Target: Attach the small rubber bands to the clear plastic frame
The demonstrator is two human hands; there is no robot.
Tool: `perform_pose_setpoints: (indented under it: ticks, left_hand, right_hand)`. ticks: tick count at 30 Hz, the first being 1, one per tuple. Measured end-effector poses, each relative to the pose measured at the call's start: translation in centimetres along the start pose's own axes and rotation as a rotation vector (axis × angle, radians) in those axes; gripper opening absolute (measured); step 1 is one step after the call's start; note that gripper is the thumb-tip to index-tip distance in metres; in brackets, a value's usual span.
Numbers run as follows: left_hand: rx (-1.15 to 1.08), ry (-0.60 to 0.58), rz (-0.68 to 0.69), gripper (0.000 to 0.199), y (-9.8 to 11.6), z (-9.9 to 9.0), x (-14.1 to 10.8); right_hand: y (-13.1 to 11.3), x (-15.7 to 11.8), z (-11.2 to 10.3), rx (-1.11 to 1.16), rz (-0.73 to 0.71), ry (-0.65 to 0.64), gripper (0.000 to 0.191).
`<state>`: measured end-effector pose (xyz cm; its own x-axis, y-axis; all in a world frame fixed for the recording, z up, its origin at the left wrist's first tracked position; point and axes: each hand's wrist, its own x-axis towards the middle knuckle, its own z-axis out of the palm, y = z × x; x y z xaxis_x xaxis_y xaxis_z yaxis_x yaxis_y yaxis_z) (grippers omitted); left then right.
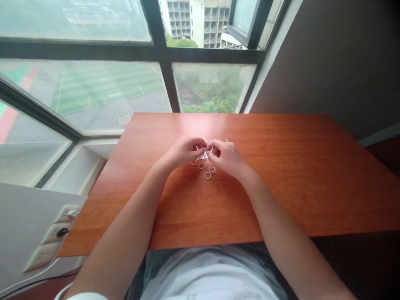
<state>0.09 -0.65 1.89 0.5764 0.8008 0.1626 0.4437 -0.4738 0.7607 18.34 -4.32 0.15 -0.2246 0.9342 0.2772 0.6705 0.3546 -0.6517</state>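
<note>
My left hand (190, 150) and my right hand (223, 153) meet above the middle of the table, fingertips pinched close together. Between them is a small clear, shiny thing (202, 155) that looks like a plastic bag; my fingers cover much of it. Just below my hands, several thin rings lie flat on the wood. One orange-pink ring (193, 163) is close under my left hand, with another pinkish ring (201, 166) beside it. Two pale purple rings (212, 170) overlap near my right hand, and a whitish green ring (208, 175) lies nearest to me.
The reddish-brown wooden table (300, 175) reaches far to the right. Behind it stand dark-framed windows (168, 83), with a grey wall (318, 62) at the right. Wall sockets (54, 233) with plugs and cables are by the table's left edge.
</note>
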Motion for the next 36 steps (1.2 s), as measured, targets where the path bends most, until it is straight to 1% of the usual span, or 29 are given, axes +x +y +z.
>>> perform_pose_setpoints:
  ticks: [4,9,14,21,24,27,31,33,36]
  left_hand:
    - [-0.08,0.017,0.007,0.019,0.1,0.0,0.0]
    - [-0.07,-0.027,-0.018,0.022,0.1,0.1,0.0]
    - [0.013,0.024,-0.007,0.022,-0.2,-0.1,0.0]
    - [0.11,0.146,-0.003,0.022,-1.0,-2.1,-0.3]
    - [0.133,0.185,-0.008,0.022,-1.1,-2.6,-0.4]
    - [0.146,0.182,-0.013,0.022,-1.1,-2.5,-0.4]
    - [0.146,0.144,-0.011,0.022,-0.9,-2.1,-0.3]
    - [0.138,0.132,-0.012,0.021,-0.9,-2.0,-0.3]
    - [0.139,0.152,-0.014,0.021,-1.0,-2.1,-0.3]
  right_hand:
    - [0.1,0.1,-0.3,-0.001,0.045,0.107,0.005]
    - [0.2,0.2,-0.3,0.027,0.046,0.146,0.005]
    - [0.5,0.2,-0.2,0.009,0.05,0.129,0.006]
    - [0.8,0.2,-0.4,-0.021,0.088,0.138,0.008]
    - [0.8,0.2,-0.5,-0.028,0.103,0.135,0.008]
    - [0.8,0.2,-0.5,-0.03,0.114,0.133,0.009]
    - [0.8,0.2,-0.5,-0.01,0.112,0.111,0.009]
    - [0.8,0.3,-0.6,-0.003,0.105,0.088,0.009]
    - [0.8,0.2,-0.6,-0.029,0.093,0.03,0.009]
